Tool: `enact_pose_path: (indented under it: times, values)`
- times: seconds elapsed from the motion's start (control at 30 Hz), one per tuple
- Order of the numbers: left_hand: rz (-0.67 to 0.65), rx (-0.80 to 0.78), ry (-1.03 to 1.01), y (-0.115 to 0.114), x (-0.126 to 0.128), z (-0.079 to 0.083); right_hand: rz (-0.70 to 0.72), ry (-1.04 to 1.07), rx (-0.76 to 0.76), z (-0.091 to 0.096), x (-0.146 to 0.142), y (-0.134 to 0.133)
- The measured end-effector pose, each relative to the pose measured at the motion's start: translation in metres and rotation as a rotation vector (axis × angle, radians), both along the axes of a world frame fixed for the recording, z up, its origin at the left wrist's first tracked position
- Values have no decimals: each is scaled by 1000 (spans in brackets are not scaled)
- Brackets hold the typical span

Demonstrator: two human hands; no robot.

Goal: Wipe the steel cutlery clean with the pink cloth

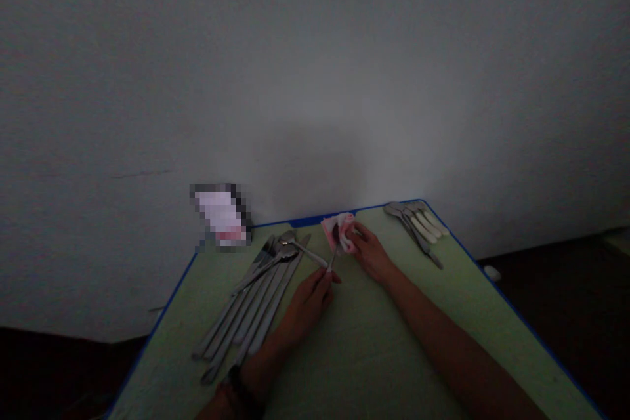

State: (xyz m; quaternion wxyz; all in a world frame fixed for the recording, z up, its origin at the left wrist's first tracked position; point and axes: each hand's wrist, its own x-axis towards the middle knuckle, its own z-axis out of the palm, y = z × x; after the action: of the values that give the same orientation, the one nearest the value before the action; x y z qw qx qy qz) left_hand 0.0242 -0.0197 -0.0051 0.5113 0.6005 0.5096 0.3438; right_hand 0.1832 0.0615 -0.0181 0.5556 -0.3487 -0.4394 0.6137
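Note:
My left hand (311, 296) is closed round the handle of a metal spoon (336, 234), whose bowl points up and away from me. A crumpled pink-and-white cloth (348, 241) is pinched in my right hand (372, 254) and lies behind and beside that bowl. Just left of my left hand, another spoon (288, 238) rests on a pile of long metal knives (256, 305), its handle reaching toward my fingers. A further spoon (284, 254) lies across the same pile.
At the right back of the green table (374, 348) lie large metal spoons (408, 223) and several white-handled utensils (429, 224). A phone-like object with a blurred screen (221, 213) leans at the left back corner, by the grey wall (315, 79).

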Motion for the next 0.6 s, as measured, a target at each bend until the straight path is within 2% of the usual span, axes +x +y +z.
enact_pose_path:
  times: [0.4, 0.6]
  values:
    - [12, -14, -19, 1, -2, -7, 18, 2, 17, 1, 0, -1]
    - [3, -2, 11, 1, -1, -3, 18, -19, 36, 5, 1, -3]
